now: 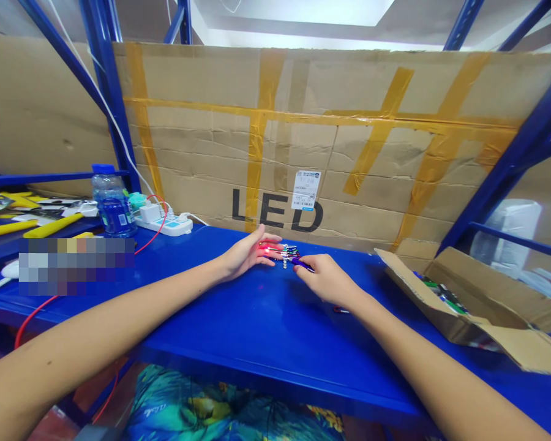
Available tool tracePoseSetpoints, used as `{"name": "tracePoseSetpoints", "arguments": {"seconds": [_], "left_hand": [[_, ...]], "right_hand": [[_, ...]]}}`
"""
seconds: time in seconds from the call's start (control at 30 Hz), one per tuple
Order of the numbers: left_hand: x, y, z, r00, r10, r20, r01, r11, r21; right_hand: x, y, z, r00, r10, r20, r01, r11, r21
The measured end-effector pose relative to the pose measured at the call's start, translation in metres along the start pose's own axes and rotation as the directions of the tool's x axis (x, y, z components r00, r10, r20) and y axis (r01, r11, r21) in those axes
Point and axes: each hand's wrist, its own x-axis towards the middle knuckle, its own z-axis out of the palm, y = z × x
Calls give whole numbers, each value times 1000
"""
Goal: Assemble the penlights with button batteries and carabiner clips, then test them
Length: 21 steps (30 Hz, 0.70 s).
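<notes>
My left hand (245, 254) is open, palm turned to the right with its fingers stretched out. A bright red glow falls on its fingers. My right hand (326, 277) is closed around a small purple pen light (302, 264), which points toward the left palm. Between the two hands lie several small metal pen lights (292, 250) in green, red and dark colours, with silvery ends. They partly overlap, so their details are hard to make out. Another small red light (341, 310) lies on the blue table (252, 331), partly hidden by my right wrist.
To the right stands an open cardboard box (480, 327) holding several small coloured lights (443, 294). On the left are a plastic bottle (112, 202), a white power strip (169, 225), a red cable (33, 315) and yellow-handled items (52, 225). A large cardboard sheet (202, 153) closes off the back.
</notes>
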Motion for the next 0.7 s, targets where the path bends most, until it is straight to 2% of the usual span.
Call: {"name": "tracePoseSetpoints", "arguments": {"seconds": [0.27, 0.7], "left_hand": [[-1, 0, 1, 1000, 2, 1, -2, 1000, 21], [0, -1, 0, 1000, -3, 16, 2, 1000, 15]], "right_hand": [[-1, -1, -1, 999, -31, -14, 31, 1000, -2], [-1, -3, -5, 1000, 7, 7, -7, 1000, -30]]}}
